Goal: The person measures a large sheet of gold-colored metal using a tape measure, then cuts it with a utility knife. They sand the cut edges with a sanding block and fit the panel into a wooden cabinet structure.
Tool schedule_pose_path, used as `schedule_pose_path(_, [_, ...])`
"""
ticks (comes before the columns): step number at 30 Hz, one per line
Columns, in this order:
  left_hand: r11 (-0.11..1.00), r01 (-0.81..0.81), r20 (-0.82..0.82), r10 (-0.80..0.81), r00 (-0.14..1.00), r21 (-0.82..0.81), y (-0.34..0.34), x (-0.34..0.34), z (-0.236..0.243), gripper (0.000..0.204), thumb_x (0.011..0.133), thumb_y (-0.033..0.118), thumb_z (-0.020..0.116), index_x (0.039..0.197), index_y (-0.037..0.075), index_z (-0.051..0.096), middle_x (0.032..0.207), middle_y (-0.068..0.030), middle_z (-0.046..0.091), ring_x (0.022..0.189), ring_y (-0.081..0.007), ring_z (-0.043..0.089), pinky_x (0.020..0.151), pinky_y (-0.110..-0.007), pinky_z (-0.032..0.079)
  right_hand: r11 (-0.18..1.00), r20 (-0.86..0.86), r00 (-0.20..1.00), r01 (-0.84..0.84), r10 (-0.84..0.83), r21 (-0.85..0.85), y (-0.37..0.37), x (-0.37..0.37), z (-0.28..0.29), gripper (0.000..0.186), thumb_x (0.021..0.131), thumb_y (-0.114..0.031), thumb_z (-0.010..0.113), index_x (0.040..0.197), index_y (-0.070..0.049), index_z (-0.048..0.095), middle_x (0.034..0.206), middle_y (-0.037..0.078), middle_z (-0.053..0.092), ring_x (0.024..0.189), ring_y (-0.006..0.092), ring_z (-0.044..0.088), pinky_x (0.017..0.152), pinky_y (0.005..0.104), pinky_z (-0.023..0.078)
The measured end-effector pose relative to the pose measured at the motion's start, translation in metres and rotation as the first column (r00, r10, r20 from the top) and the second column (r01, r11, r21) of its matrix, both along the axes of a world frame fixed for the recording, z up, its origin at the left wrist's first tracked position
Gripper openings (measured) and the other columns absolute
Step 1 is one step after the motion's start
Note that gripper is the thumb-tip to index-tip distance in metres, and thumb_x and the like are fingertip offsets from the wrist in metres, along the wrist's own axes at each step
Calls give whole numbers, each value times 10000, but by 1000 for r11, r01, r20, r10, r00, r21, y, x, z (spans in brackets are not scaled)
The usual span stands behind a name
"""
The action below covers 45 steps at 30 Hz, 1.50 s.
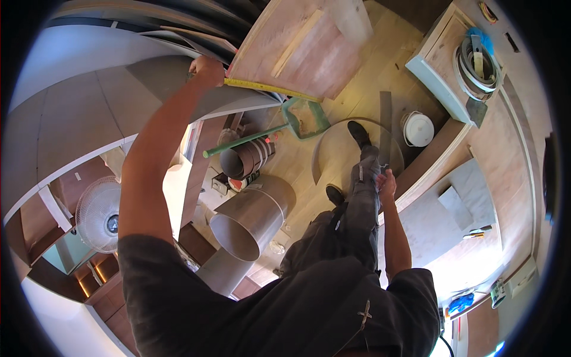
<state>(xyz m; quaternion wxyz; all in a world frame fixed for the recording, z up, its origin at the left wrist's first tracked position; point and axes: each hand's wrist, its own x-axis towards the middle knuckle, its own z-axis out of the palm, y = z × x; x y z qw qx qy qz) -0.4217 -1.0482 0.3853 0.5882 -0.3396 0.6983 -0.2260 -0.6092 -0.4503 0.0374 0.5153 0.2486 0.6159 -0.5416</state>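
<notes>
Here's the big one: a broad, reddish-brown wooden panel [324, 53] leaning at the top, looking stiff and fairly heavy, so two opposite edges make the safest hold. Next down, a long, flat grey strip [385, 125] ends by the right hand [386, 185]; it looks light and perhaps bendy, better taken near its middle. And the slimmest, a narrow yellow measuring tape [273, 89], runs along the panel's lower edge: light, springy, likely to buckle, best pinched flat near its end. The left hand [208, 70] has its fingers curled tightly around the tape's near end. The right's fingers are half-curled; whether they grip the strip, I can't tell.
</notes>
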Motion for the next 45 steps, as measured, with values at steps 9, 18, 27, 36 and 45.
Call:
schedule_pose_path(9, [992, -83, -164, 98, 982, 94, 20, 30, -3, 327, 719, 211, 677, 1020, 102, 743, 1007, -88, 729, 880, -242, 712, 734, -482, 567, 991, -36, 990, -134, 135, 21, -19, 4, 2, 451, 937, -472, 584, 1206, -112, 543, 853, 70, 646, 677, 130, 623, 577, 258, 501])
schedule_pose_path(18, [932, -164, -598, 336, 728, 324, 97, 149, -34, 340, 860, 281, 476, 827, 64, 736, 895, -181, 707, 853, -395, 675, 767, -523, 516, 921, -57, 982, -189, 180, -341, -198, -21, 50, 634, 942, -497, 567, 1417, -105, 414, 1276, 157, 532, 1041, 264, 615, 879, 378, 523])
schedule_pose_path(27, [807, -388, -747, 574, 336, 446, 154, 162, -29, 305, 901, 299, 446, 934, 123, 693, 885, -218, 676, 892, -423, 644, 803, -512, 506, 887, -15, 987, 135, -158, -442, -444, -151, 92, 516, 957, -304, 578, 1386, -234, 300, 1176, 142, 551, 850, 261, 651, 712, 379, 528])
schedule_pose_path(36, [613, -522, -648, 748, 143, 593, 194, 225, 3, 320, 925, 315, 473, 865, 92, 694, 840, -198, 676, 855, -366, 669, 776, -450, 502, 955, -663, 733, -66, -151, -289, -554, -123, 163, 703, 946, -138, 564, 1497, -306, 160, 1006, 131, 649, 692, 248, 660, 630, 362, 530])
schedule_pose_path(45, [593, -369, -666, 739, -104, 716, 165, 150, -70, 343, 946, 291, 421, 878, 63, 667, 884, -204, 671, 870, -413, 629, 762, -481, 482, 961, -695, 718, -164, -37, -221, -638, -103, 182, 616, 1013, -287, 393, 1545, -217, 90, 844, 153, 662, 600, 232, 634, 516, 348, 520])
